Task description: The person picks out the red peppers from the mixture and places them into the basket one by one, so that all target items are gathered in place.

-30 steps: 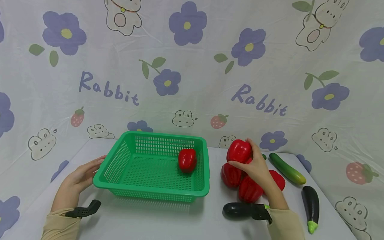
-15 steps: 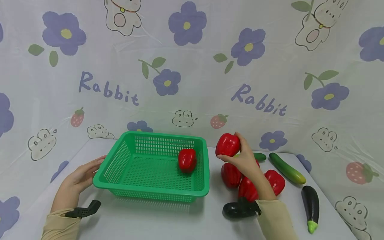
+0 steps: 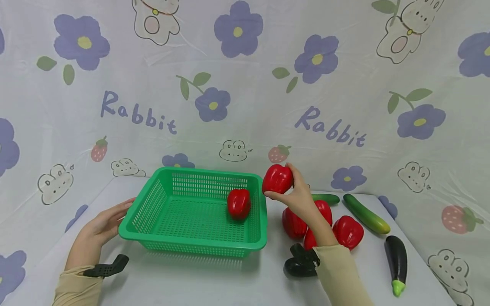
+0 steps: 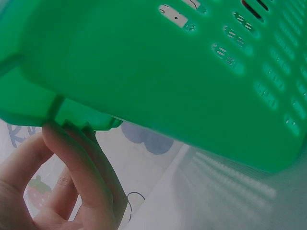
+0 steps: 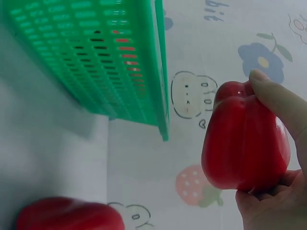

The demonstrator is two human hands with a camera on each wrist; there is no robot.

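My right hand (image 3: 300, 197) grips a red bell pepper (image 3: 277, 179) between thumb and fingers, raised beside the right rim of a green plastic basket (image 3: 191, 244). In the right wrist view, the held bell pepper (image 5: 244, 139) hangs to the right of the basket wall (image 5: 124, 62). At the basket's left end, my left hand (image 3: 105, 223) holds the rim with its fingertips; in the left wrist view the bent fingers (image 4: 81, 163) meet the rim's edge. Another red bell pepper (image 3: 239, 205) lies inside the basket, toward its right end.
Right of the basket lie several red bell peppers (image 3: 348, 232), partly behind my right forearm. Two cucumbers (image 3: 366, 214) (image 3: 326, 198) lie behind them. One eggplant (image 3: 397, 263) rests at the far right, another eggplant (image 3: 298, 268) near the front. A printed cloth (image 3: 252, 85) hangs behind the table.
My right hand has carried the bell pepper up and left, from above the pile to beside the basket's right rim. The left hand and basket have stayed in place.
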